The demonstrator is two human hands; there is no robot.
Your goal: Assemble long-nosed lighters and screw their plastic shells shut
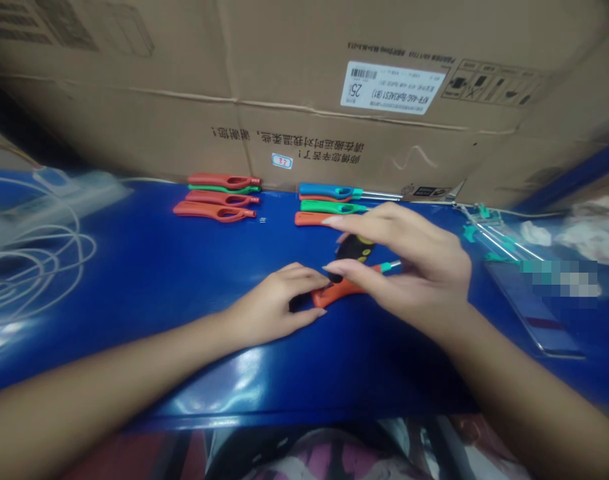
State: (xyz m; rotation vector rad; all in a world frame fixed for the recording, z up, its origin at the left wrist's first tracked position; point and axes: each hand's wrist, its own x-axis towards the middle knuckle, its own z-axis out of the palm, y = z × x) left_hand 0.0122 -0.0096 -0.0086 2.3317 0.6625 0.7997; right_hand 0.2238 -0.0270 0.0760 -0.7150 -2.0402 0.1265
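My left hand (277, 303) rests on the blue table (149, 280), its fingers pinched on the near end of an orange long-handled lighter (340, 291) that lies flat. My right hand (409, 267) hovers over the same lighter, thumb and fingers closed on a small black piece with yellow marks (354, 250) held against the lighter's body. The lighter's teal collar and metal tip (390, 266) stick out to the right under my right palm.
A stack of orange and green lighter bodies (217, 197) lies at the back left, a second group in blue, green and orange (329, 200) at the back middle. A big cardboard box (304, 93) walls the back. White cable coils (29, 260) lie left; a clear bag (529, 287) right.
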